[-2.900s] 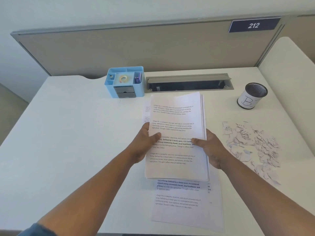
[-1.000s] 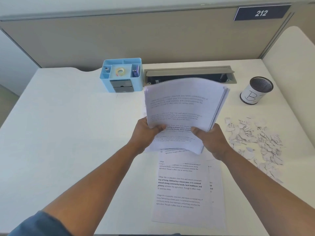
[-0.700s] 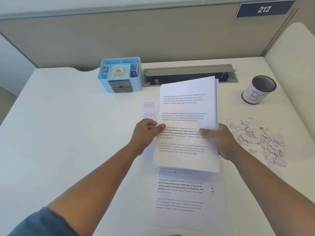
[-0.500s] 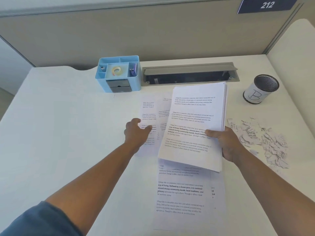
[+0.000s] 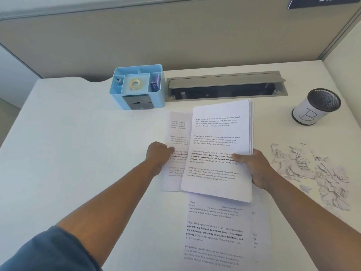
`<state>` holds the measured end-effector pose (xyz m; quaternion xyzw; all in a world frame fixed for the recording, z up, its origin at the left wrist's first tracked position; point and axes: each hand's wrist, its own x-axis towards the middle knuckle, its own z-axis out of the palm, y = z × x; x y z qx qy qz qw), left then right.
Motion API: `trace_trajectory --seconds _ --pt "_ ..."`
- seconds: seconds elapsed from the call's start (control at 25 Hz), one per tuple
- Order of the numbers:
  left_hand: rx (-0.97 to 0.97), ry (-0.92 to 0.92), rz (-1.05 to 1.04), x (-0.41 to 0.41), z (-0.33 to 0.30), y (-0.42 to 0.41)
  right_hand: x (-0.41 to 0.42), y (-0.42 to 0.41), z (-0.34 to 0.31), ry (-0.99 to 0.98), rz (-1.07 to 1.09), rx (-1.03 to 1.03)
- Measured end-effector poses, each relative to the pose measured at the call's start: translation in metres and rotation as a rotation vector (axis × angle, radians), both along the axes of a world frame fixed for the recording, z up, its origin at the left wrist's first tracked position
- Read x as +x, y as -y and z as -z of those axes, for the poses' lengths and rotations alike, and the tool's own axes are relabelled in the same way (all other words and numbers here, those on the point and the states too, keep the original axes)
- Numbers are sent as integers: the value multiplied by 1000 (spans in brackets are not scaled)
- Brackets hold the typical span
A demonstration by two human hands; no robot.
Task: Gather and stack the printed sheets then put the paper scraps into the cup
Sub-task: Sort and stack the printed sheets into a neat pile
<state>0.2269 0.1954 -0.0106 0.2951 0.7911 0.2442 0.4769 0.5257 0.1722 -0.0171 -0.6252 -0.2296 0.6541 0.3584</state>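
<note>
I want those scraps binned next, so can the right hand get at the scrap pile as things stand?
Probably not yet: the right hand grips the stack of sheets. The paper scraps lie uncovered just beside it.

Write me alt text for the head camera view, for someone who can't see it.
The right hand holds a stack of printed sheets over a white desk while the left hand touches a loose sheet beside it. More sheets lie nearer; paper scraps and a cup marked B sit to the right.
</note>
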Motion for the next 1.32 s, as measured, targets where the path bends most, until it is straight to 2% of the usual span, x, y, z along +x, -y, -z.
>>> trace_trajectory --seconds 0.2,0.4,0.72,0.84,1.0,1.12,1.32 --pt "0 22 18 6 1 1 -2 -3 11 -21 -24 -40" --pt "72 -138 91 10 -12 1 1 -2 11 -30 -40 -33" --pt "273 -496 316 -21 -77 -9 -6 2 6 18 -40 4" --pt "311 -536 300 -34 -107 -10 -9 6 -1 30 -23 27" --pt "367 -423 200 -59 -138 -5 -9 14 -11 20 -11 45" --pt "409 -179 95 -70 -145 4 -11 22 -21 -1 -3 55" --pt "286 140 19 -56 -120 25 -19 37 -42 -95 -36 83"
